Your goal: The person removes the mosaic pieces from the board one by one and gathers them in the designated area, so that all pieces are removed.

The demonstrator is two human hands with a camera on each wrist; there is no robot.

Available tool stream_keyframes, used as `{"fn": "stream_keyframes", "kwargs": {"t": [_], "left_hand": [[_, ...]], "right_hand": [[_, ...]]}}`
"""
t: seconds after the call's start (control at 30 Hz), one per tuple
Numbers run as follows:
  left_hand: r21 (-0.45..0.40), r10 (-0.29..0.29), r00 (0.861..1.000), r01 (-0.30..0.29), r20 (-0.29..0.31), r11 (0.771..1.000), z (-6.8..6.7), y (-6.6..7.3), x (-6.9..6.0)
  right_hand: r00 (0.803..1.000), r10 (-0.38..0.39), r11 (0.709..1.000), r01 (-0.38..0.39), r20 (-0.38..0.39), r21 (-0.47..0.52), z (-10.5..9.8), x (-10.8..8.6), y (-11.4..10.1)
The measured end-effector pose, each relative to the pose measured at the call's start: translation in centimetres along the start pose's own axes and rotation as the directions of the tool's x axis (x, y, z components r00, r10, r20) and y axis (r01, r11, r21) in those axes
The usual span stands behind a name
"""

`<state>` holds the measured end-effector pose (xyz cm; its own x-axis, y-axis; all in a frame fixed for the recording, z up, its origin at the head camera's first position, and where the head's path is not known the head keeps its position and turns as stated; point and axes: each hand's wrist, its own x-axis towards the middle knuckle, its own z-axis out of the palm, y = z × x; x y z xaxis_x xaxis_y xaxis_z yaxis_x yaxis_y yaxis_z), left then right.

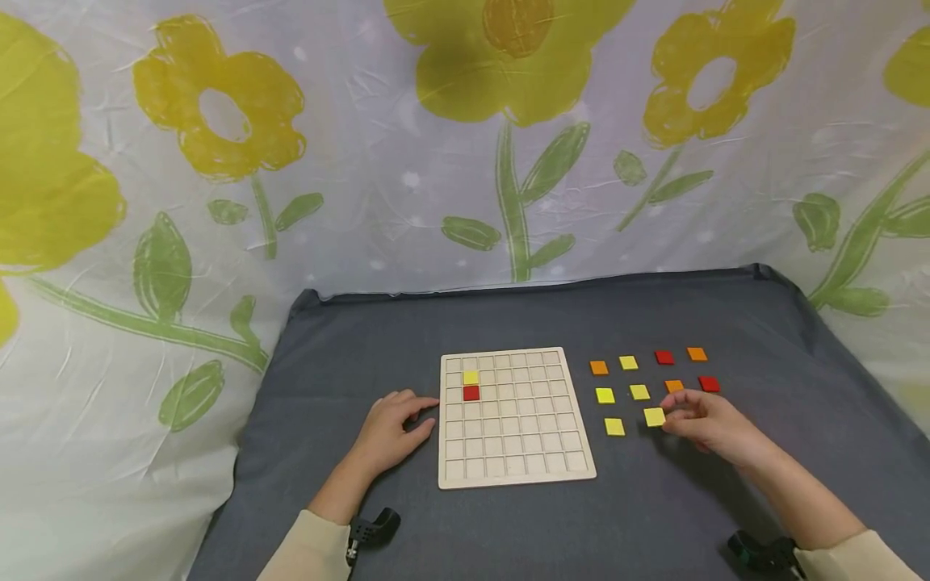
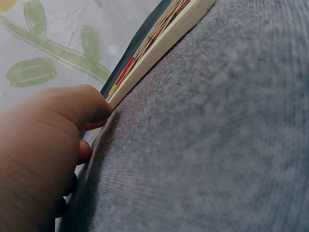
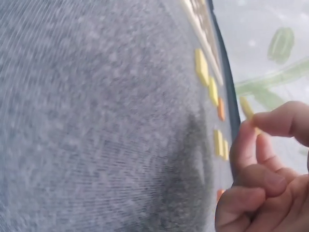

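A pale wooden grid board [image 1: 511, 428] lies on the dark cloth, holding a yellow tile [image 1: 471, 378] directly above a red tile [image 1: 471, 393] near its upper left. Beside its left edge rests my left hand [image 1: 388, 429], fingers relaxed and the index fingertip at the board's side; nothing is in it. Right of the board, my right hand [image 1: 712, 428] pinches a yellow square tile [image 1: 654, 417] between thumb and index finger. In the right wrist view that pinched tile [image 3: 246, 107] is held up off the cloth, partly covered by the fingertips.
Loose tiles lie in rows right of the board: several yellow ones [image 1: 613, 427], a few orange ones [image 1: 598, 368] and two red ones [image 1: 664, 357]. Dark grey cloth [image 1: 530, 532] covers the table. Behind it hangs a flower-printed curtain [image 1: 363, 202].
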<state>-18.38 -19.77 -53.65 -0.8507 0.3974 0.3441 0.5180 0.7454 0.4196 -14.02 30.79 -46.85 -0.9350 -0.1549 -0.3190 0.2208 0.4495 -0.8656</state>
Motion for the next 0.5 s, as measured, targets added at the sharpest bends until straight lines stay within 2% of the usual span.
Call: {"fn": "stream_keyframes", "kwargs": {"t": [0.1, 0.2, 0.3, 0.5], "left_hand": [[0.001, -0.001, 1.000, 0.001, 0.002, 1.000, -0.02, -0.05, -0.06], [0.004, -0.001, 1.000, 0.001, 0.000, 1.000, -0.04, -0.04, -0.07], [0.006, -0.002, 1.000, 0.002, -0.001, 1.000, -0.08, 0.05, -0.05], [0.006, -0.001, 1.000, 0.000, 0.002, 1.000, -0.21, 0.27, 0.01]], "right_hand": [[1.000, 0.012, 0.998, -0.012, -0.009, -0.067, 0.32, 0.30, 0.27], [1.000, -0.015, 0.989, 0.012, -0.017, -0.144, 0.58, 0.52, 0.34], [0.998, -0.058, 0.975, 0.051, -0.024, -0.217, 0.70, 0.69, 0.26], [0.995, -0.077, 0.941, 0.052, -0.064, -0.336, 0.89, 0.71, -0.07]]}}
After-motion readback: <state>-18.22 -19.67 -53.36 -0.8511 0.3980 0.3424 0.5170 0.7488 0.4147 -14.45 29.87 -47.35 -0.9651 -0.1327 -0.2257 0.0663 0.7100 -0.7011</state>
